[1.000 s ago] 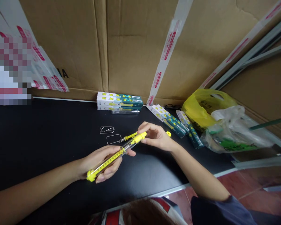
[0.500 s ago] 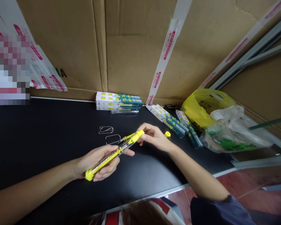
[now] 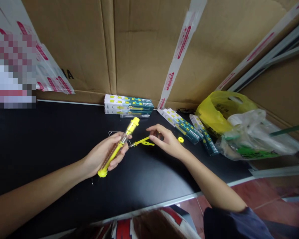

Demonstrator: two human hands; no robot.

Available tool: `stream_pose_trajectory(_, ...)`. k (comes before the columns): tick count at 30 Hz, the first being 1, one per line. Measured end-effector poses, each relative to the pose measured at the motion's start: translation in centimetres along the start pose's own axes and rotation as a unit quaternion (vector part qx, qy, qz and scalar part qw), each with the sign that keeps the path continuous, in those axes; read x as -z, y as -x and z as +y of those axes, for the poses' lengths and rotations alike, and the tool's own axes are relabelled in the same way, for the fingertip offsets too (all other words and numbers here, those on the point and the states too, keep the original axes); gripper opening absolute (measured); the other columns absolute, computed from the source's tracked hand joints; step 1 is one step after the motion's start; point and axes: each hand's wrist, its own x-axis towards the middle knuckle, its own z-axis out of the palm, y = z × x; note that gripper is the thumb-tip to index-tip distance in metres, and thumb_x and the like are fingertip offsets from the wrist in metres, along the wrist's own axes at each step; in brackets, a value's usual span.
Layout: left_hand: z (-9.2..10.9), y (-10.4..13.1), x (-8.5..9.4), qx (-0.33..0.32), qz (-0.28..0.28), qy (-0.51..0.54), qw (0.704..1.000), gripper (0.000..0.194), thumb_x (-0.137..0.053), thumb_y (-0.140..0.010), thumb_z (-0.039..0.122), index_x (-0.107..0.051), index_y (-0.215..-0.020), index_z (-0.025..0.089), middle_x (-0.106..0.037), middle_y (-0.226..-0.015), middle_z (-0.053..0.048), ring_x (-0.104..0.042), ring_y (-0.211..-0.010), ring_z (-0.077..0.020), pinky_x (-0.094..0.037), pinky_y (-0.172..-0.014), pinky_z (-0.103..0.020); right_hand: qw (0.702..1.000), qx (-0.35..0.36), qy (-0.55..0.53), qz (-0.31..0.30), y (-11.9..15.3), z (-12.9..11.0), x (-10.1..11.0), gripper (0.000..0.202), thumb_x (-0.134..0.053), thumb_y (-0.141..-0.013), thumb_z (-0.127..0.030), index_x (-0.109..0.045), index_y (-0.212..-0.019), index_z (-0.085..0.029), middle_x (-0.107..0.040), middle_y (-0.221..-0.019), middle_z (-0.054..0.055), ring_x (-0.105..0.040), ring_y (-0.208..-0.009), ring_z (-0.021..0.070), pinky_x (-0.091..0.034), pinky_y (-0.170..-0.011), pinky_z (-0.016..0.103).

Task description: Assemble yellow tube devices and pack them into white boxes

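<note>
My left hand [image 3: 106, 154] is closed round a clear tubular spring scale [image 3: 117, 149] with yellow end caps, tilted with its upper end away from me. Just under the lower cap a small metal hook [image 3: 92, 181] shows. My right hand [image 3: 165, 141] is apart from the scale, thumb and fingers spread with nothing seen between them. Close to its fingertips, a yellow rod with a metal end [image 3: 141, 141] and a small flat yellow piece [image 3: 148, 143] lie on the black table [image 3: 149, 189]. A yellow ring-shaped cap [image 3: 180, 139] sits right of my right hand. Bent wire hooks are partly hidden behind my left hand.
Stacked spring scale boxes [image 3: 128, 104] stand at the back, a clear tube [image 3: 134, 116] before them. More boxes [image 3: 181, 126] lie to the right, beside a yellow plastic bag [image 3: 214, 113] and a clear bag [image 3: 254, 139]. Cardboard [image 3: 144, 49] walls the back.
My right hand has let go of the scale's upper cap and its fingers have opened. The scale in my left hand has swung more upright, its top moving left and up.
</note>
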Motion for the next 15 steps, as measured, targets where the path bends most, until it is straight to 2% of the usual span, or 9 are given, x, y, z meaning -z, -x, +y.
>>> stream_pose_trajectory(4, 1.2, -0.5, 0.4, -0.072, 0.078, 0.021, 0.994, 0.022, -0.034, -0.096, 0.028, -0.053, -0.100, 0.017, -0.052, -0.064, 0.004, -0.039, -0.032, -0.0040, -0.033, -0.027, -0.012, 0.985, 0.069, 0.155, -0.043, -0.7, -0.3, -0.2, 0.021, -0.057, -0.093, -0.025, -0.062, -0.111, -0.017, -0.061, -0.106, 0.009, -0.056, -0.099, 0.0204, -0.048, -0.085, 0.035)
stream_pose_trajectory(7, 1.4, -0.8, 0.7, -0.097, 0.115, 0.020, 0.988, 0.023, -0.034, -0.098, 0.031, -0.053, -0.097, 0.017, -0.051, -0.062, 0.004, -0.037, -0.031, -0.0035, -0.030, -0.027, -0.011, 0.958, 0.114, 0.240, -0.107, -2.2, -1.2, -1.2, 0.023, -0.057, -0.092, -0.025, -0.063, -0.113, -0.016, -0.061, -0.107, 0.010, -0.056, -0.100, 0.0216, -0.049, -0.087, 0.037)
stream_pose_trajectory(12, 0.9, -0.9, 0.5, -0.154, 0.125, -0.031, 0.980, 0.019, -0.043, -0.095, 0.034, -0.054, -0.099, 0.018, -0.053, -0.061, 0.005, -0.040, -0.032, -0.0042, -0.032, -0.027, -0.013, 0.907, 0.170, 0.357, -0.147, -6.3, -2.3, -4.4, 0.023, -0.056, -0.093, -0.026, -0.066, -0.110, -0.012, -0.063, -0.102, 0.012, -0.057, -0.094, 0.0223, -0.049, -0.084, 0.036)
stream_pose_trajectory(15, 0.6, -0.7, 0.2, -0.165, 0.116, -0.059, 0.978, 0.019, -0.049, -0.092, 0.036, -0.052, -0.101, 0.019, -0.055, -0.060, 0.005, -0.042, -0.032, -0.0056, -0.034, -0.028, -0.014, 0.904, 0.181, 0.351, -0.163, -8.7, -2.5, -6.4, 0.021, -0.051, -0.095, -0.020, -0.064, -0.107, -0.008, -0.064, -0.105, 0.015, -0.058, -0.096, 0.0225, -0.048, -0.087, 0.036)
